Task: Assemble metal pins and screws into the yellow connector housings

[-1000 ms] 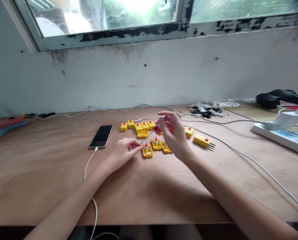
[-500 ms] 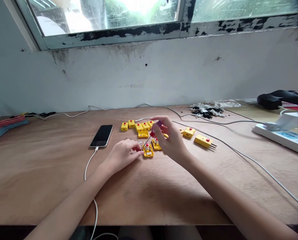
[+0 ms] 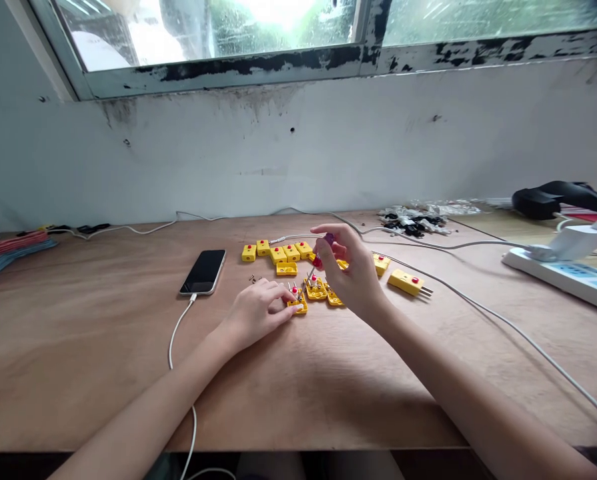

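My right hand [image 3: 351,270] grips a screwdriver [image 3: 318,259] by its red and purple handle, with the shaft slanting down to the left. Its tip is near an opened yellow plug housing [image 3: 298,308] that has a red part and metal pieces inside. My left hand [image 3: 258,310] rests on the table with thumb and fingers closed on the left side of that housing. Just to the right sits another open yellow housing [image 3: 316,292], and a third [image 3: 334,300] is partly hidden by my right hand. An empty yellow cover half [image 3: 287,269] lies behind them.
Several closed yellow plugs [image 3: 278,255] stand in a row behind; one with prongs [image 3: 407,283] lies right. A phone [image 3: 203,272] charges at left. A white cable [image 3: 478,310] crosses to a power strip [image 3: 563,267]. Small black and white parts [image 3: 413,222] lie at the back.
My right hand and the screwdriver have moved right, away from the front housing. My left hand has shifted slightly right, its fingers now over that housing's edge.
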Demonstrator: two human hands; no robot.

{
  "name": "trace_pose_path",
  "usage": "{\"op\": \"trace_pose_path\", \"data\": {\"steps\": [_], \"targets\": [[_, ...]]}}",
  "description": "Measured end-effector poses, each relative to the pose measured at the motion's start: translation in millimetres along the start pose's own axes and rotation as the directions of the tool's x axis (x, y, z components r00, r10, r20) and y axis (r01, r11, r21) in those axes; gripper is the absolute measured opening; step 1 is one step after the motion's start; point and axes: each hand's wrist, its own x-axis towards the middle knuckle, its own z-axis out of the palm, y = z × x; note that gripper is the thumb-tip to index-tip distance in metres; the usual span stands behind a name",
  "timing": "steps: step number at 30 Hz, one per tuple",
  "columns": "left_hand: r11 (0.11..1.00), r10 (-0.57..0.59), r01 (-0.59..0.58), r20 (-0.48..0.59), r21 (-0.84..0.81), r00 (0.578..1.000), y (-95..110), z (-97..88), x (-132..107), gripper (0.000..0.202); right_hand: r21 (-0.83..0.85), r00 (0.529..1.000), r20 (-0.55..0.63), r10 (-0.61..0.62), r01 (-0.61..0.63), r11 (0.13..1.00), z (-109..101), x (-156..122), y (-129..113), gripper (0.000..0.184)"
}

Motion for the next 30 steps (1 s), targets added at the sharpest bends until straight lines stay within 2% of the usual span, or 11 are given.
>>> {"op": "trace_pose_path", "data": {"steps": [6, 16, 30], "targets": [[1.000, 0.015, -0.014, -0.014, 0.025, 1.000, -1.8, 8.1, -1.2, 0.008, -0.033, 0.999, 0.044, 0.026, -0.024, 0.999, 2.5, -2.3, 1.9, 0.018], [0.997, -0.059, 0.060, 0.044, -0.038, 0.997, 3.8, 3.8, -0.3, 0.013, -0.050, 0.999, 0.054, 0.007, -0.005, 0.999, 2.2, -3.2, -0.3, 0.018], [0.992, -0.107, 0.110, 0.056, -0.066, 0.993, 6.8, 3.8, 0.6, 0.012, -0.081, 0.996, 0.084, -0.032, 0.039, 0.996, 1.0, -1.6, -4.0, 0.016]]}}
